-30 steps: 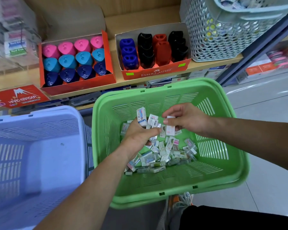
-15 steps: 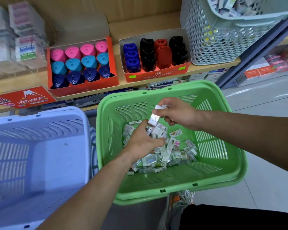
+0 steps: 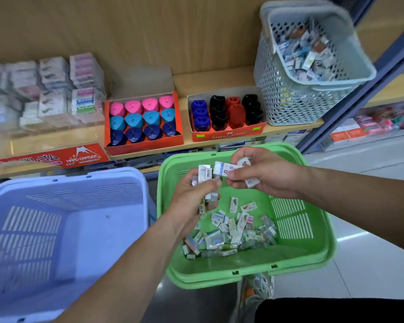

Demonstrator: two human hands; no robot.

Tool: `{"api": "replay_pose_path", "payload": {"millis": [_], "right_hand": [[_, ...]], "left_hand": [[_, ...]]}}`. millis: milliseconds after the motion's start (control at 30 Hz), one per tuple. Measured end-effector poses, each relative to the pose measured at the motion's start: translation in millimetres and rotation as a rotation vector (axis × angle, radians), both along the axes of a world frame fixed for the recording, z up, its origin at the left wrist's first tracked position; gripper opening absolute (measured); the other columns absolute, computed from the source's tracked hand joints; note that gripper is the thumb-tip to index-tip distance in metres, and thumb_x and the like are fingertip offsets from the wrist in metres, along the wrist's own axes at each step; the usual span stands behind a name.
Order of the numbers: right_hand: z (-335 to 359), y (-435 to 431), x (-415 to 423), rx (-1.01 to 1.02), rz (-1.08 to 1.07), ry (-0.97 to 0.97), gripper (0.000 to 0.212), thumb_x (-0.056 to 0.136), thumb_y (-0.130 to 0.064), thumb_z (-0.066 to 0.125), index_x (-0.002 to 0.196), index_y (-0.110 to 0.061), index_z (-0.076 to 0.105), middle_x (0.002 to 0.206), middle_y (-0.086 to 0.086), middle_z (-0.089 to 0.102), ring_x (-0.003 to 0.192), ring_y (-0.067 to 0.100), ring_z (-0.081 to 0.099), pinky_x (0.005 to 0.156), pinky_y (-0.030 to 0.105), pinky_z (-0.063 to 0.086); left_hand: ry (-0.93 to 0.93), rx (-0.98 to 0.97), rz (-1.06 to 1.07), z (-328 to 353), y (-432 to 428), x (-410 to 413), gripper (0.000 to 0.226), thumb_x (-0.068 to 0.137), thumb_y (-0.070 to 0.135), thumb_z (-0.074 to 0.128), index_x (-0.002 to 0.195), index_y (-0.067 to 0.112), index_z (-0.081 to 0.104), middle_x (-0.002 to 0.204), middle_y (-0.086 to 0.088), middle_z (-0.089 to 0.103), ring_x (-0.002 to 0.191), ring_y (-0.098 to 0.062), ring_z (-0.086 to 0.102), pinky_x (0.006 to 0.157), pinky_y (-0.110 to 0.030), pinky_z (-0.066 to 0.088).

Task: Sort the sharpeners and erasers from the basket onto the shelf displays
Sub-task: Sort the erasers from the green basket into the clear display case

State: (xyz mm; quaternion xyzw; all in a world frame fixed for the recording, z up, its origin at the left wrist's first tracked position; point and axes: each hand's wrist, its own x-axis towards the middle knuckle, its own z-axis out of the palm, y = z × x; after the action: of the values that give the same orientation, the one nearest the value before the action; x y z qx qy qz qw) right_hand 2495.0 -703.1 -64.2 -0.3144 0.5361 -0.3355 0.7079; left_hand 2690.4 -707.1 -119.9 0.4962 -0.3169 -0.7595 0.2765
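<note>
I see two baskets side by side before the shelf (image 3: 56, 138): left basket (image 3: 56, 190), and right basket (image 3: 250, 271) with erasers (image 3: 231, 231) piled in its near end. My left hand (image 3: 191, 199) and right hand (image 3: 268, 176) meet above it, both holding erasers. On the shelf, left to right: stacked packs (image 3: 51, 89), first sharpener box (image 3: 142, 123), second sharpener box (image 3: 226, 134), perforated basket (image 3: 289, 106).

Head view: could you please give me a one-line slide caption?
Left hand and right hand hold wrapped erasers over the green basket.
</note>
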Motion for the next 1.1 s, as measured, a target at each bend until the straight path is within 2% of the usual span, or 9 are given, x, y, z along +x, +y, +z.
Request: {"api": "replay_pose_path", "payload": {"millis": [133,233,367,500,600,733,867,933,1100], "right_hand": [[21,13,24,-0.064,0.078,0.087,0.026,0.085,-0.001,0.073,0.104,-0.008,0.057,0.091,0.010,0.073,0.077,0.023,0.071,0.063,0.030,0.058],[40,20,47,-0.124,0.084,0.196,0.019,0.087,-0.015,0.075,0.099,-0.012,0.060,0.089,0.004,0.072,0.075,0.021,0.070,0.056,0.031,0.053],[55,28,83,-0.169,0.029,0.198,0.011,0.095,-0.018,0.067,0.104,-0.013,0.071,0.082,0.000,0.063,0.060,0.013,0.052,0.049,0.027,0.041],[64,31,110,-0.120,-0.044,0.060,0.015,0.100,-0.006,0.057,0.107,-0.007,0.070,0.085,0.007,0.063,0.062,0.014,0.054,0.053,0.026,0.043],[62,32,121,-0.121,-0.127,0.054,0.012,0.097,-0.002,0.059,0.103,-0.005,0.069,0.086,0.009,0.067,0.060,0.014,0.060,0.052,0.024,0.046],[54,36,127,-0.133,-0.164,0.069,0.008,0.093,0.000,0.065,0.100,-0.004,0.069,0.077,0.006,0.066,0.059,0.013,0.056,0.049,0.024,0.041],[45,31,135,-0.142,-0.148,0.069,0.018,0.087,-0.004,0.074,0.103,0.000,0.067,0.075,0.004,0.065,0.057,0.012,0.054,0.048,0.026,0.038],[39,29,140,-0.118,-0.137,0.052,0.013,0.088,-0.006,0.074,0.098,-0.003,0.067,0.078,0.004,0.066,0.057,0.013,0.054,0.048,0.027,0.038],[30,20,145,-0.129,-0.083,0.115,0.015,0.086,-0.009,0.077,0.096,-0.002,0.067,0.082,0.005,0.067,0.058,0.013,0.055,0.050,0.028,0.040]], "left_hand": [[0.011,-0.081,-0.014,28,-2,17,0.068,0.062,0.016,0.092,0.122,0.017,0.061,0.103,-0.008,0.075,0.091,-0.027,0.069,0.070,-0.038,0.056],[0.060,-0.091,-0.034,51,-1,41,0.054,0.076,0.007,0.083,0.124,0.011,0.059,0.090,-0.003,0.073,0.073,-0.018,0.066,0.061,-0.031,0.053],[-0.003,-0.132,0.006,75,-2,69,0.039,0.079,0.013,0.082,0.114,0.018,0.065,0.089,-0.004,0.074,0.071,-0.019,0.067,0.058,-0.029,0.053],[-0.057,-0.166,0.080,85,-1,86,0.069,0.057,0.034,0.096,0.118,0.020,0.066,0.107,-0.008,0.076,0.097,-0.030,0.072,0.081,-0.044,0.058],[-0.004,-0.151,0.109,89,4,93,0.061,0.066,0.022,0.092,0.121,0.013,0.065,0.111,-0.016,0.075,0.092,-0.031,0.073,0.076,-0.042,0.059],[0.006,-0.139,0.125,86,9,100,0.082,0.058,0.032,0.095,0.130,0.018,0.058,0.116,-0.013,0.074,0.097,-0.029,0.073,0.082,-0.045,0.057],[0.027,-0.124,0.135,81,11,108,0.076,0.068,0.037,0.093,0.132,0.018,0.057,0.119,-0.014,0.072,0.090,-0.027,0.072,0.069,-0.036,0.056],[0.013,-0.106,0.149,78,11,110,0.091,0.064,0.043,0.093,0.140,0.017,0.050,0.122,-0.016,0.070,0.088,-0.026,0.072,0.063,-0.033,0.055],[-0.025,-0.095,0.165,66,6,118,0.103,0.058,0.043,0.096,0.144,0.015,0.046,0.124,-0.014,0.069,0.093,-0.026,0.073,0.070,-0.038,0.059]]}}
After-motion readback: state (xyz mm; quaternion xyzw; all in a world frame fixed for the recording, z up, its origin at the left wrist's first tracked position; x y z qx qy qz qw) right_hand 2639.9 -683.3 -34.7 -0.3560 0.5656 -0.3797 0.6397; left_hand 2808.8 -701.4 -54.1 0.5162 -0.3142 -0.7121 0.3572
